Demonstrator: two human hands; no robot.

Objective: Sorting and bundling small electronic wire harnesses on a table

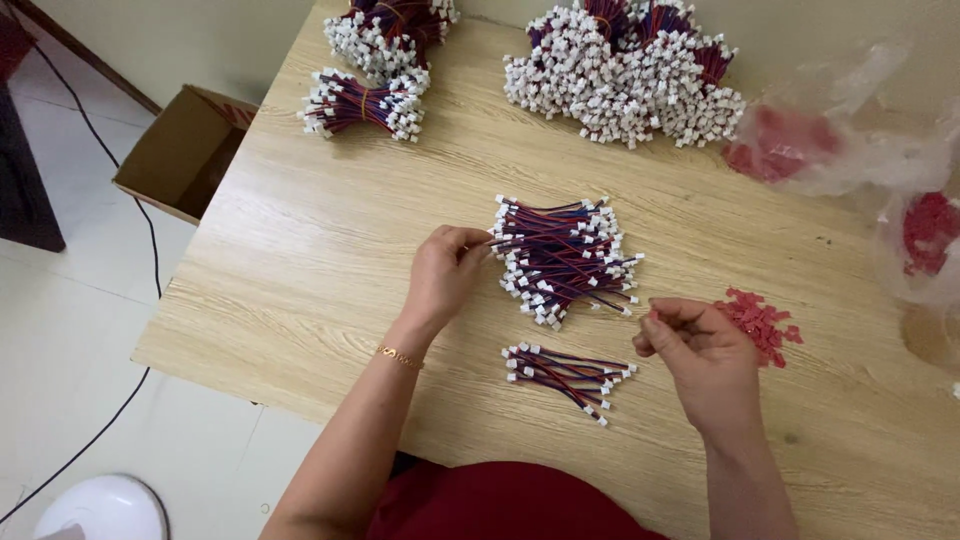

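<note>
Wooden table, seen from above. Left hand at the left edge of the middle wire pile; thumb and forefinger pinch the end of one wire there, other fingers curled. Right hand hovers to the right of that pile, fingertips pressed together around something small and red, too tiny to make out; a heap of small red pieces lies just beside it on the right.

Near the person, between the hands, a small set of wires lies apart from the main pile — probably the finished ones. It is far thinner than the middle pile, so my judgement is that the work on this pile is at an early stage.

Far side: two tied wire bundles at the far left, a large loose heap of wires far centre, seemingly untouched. Clear bags of red pieces at the right. Cardboard box on the floor, left.
</note>
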